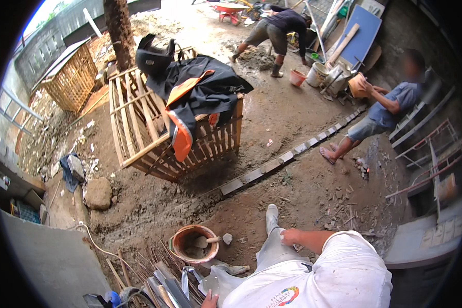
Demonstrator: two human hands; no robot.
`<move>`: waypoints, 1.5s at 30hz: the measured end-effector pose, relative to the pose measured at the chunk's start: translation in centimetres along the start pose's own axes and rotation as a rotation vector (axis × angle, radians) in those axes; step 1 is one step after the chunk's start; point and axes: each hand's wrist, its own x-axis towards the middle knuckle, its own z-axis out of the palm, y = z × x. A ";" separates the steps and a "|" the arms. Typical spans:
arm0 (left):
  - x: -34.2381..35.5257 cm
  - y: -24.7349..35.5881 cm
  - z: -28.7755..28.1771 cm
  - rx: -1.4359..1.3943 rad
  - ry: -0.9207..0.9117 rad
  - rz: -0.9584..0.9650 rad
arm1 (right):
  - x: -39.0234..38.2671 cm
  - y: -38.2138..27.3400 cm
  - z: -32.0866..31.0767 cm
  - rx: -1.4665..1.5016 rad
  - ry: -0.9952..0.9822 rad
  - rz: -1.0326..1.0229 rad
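My right hand [291, 236] rests at my bent right knee, its fingers curled in; a small pale spot shows at the fingertips, too small to name. Low at the picture's edge, my left hand [210, 299] lies beside my left leg with its fingers apart, holding nothing I can see. It is nearest to a bundle of metal bars and wood strips [161, 282]. In front of my legs stands an orange-brown bucket [175, 251] with grey mortar inside. A trowel [206, 241] leans in it, its handle toward the right rim. A pale stone [227, 238] lies beside the bucket.
A row of pale blocks [282, 160] runs diagonally across the muddy ground. Beyond stands a bamboo cage [133, 110] bearing a dark-orange jacket [200, 87] and black helmet [154, 56]. One person [390, 102] holds an orange bucket at right; another [280, 31] bends over farther back.
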 end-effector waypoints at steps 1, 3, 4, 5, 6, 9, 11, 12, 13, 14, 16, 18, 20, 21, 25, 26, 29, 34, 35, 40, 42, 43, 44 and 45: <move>0.5 1.8 -0.9 0.041 -0.039 0.010 | -0.4 0.1 2.1 0.026 -0.012 -0.024; 0.9 7.2 -3.2 0.141 -0.041 0.017 | -2.1 -0.9 5.6 0.198 0.026 -0.058; 1.6 10.0 -4.1 0.193 -0.032 0.031 | -2.2 -0.7 7.3 0.221 0.011 -0.064; 2.2 12.5 -4.6 0.244 -0.015 0.042 | -2.4 -0.3 8.8 0.240 -0.007 -0.072; 3.2 15.5 -5.0 0.291 0.003 0.062 | -2.3 0.6 9.8 0.259 -0.027 -0.081; 5.1 22.7 -4.7 0.408 0.064 0.096 | -3.3 3.6 9.2 0.334 -0.012 -0.069; 6.6 27.5 -3.0 0.464 0.076 0.130 | -3.9 7.1 9.6 0.377 0.073 -0.125; 7.2 29.7 -1.8 0.490 0.076 0.145 | -4.2 9.0 9.9 0.394 0.113 -0.151; 7.7 31.9 -0.7 0.505 0.083 0.155 | -4.8 10.7 9.4 0.388 0.125 -0.171; 8.2 34.0 0.5 0.527 0.082 0.160 | -5.4 12.3 8.5 0.417 0.128 -0.175; 9.1 37.1 3.4 0.566 0.067 0.170 | -6.7 15.6 7.0 0.477 0.132 -0.176; 10.3 40.0 6.8 0.612 0.035 0.175 | -6.4 19.5 6.2 0.453 0.121 -0.207; 11.2 42.6 9.6 0.661 -0.008 0.170 | -6.7 21.6 6.2 0.479 0.123 -0.249; 11.8 43.4 10.8 0.680 -0.029 0.161 | -7.0 22.9 6.1 0.506 0.143 -0.268; 13.3 46.3 13.5 0.783 -0.110 0.119 | -7.8 27.2 8.1 0.613 0.181 -0.249; 13.9 47.3 14.3 0.806 -0.126 0.124 | -8.3 28.4 9.0 0.628 0.194 -0.224; 16.3 51.0 16.9 0.878 -0.186 0.132 | -5.5 32.5 13.6 0.723 0.171 -0.025; 20.0 57.4 18.8 0.950 -0.206 0.188 | -7.3 36.4 16.5 0.944 0.103 0.188; 20.5 58.3 19.1 0.962 -0.212 0.200 | -7.5 37.1 16.9 1.028 0.139 0.253; 24.0 63.0 21.0 1.029 -0.287 0.281 | -7.3 39.3 17.9 1.199 0.488 0.427; 25.2 64.4 20.7 1.050 -0.295 0.284 | -8.8 39.7 15.5 1.211 0.519 0.460; 25.9 65.2 20.7 1.069 -0.312 0.289 | -9.2 39.7 15.2 1.221 0.488 0.467; 26.8 66.3 21.1 1.089 -0.330 0.299 | -9.5 39.7 14.9 1.232 0.457 0.473; 27.6 67.1 21.4 1.104 -0.346 0.302 | -9.8 39.8 14.7 1.244 0.424 0.478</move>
